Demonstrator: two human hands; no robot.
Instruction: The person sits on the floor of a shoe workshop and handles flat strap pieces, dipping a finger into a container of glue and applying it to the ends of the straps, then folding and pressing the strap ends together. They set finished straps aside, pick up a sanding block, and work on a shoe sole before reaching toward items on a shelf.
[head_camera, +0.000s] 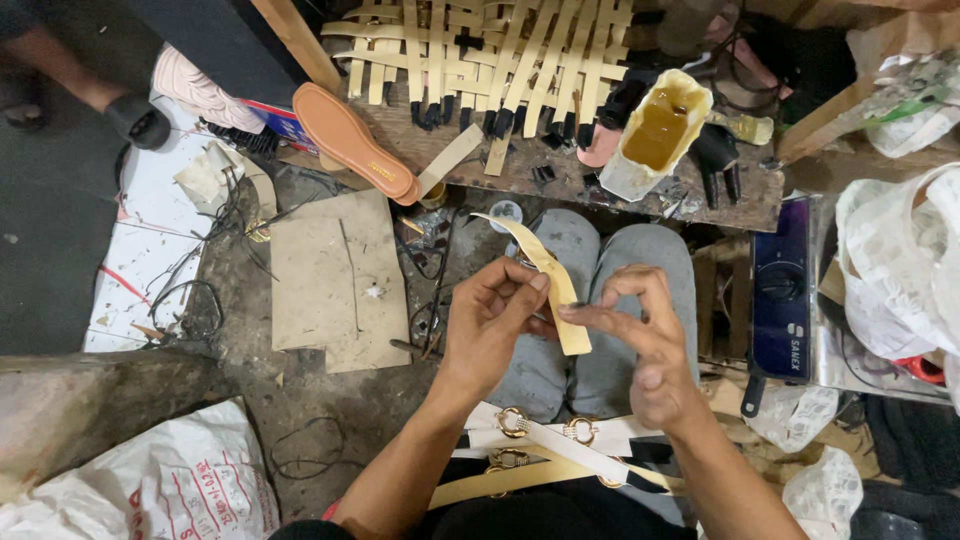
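Observation:
My left hand (492, 312) pinches a tan sandal strap (545, 272) over my grey-trousered knees. The strap curves up and away from me. My right hand (640, 335) meets the strap's near end with fingertips together, the index finger smeared dark. On my lap lie white straps with gold ring buckles (545, 435) and a tan strap under them.
A low wooden board (520, 165) ahead carries several tan straps (490, 60) with black ends, and a cut white jug of amber glue (657, 130). An orange insole (352, 140) leans at its left. Cardboard (335, 280) and wires lie left; a dark box (780, 295) and plastic bags (900, 270) sit right.

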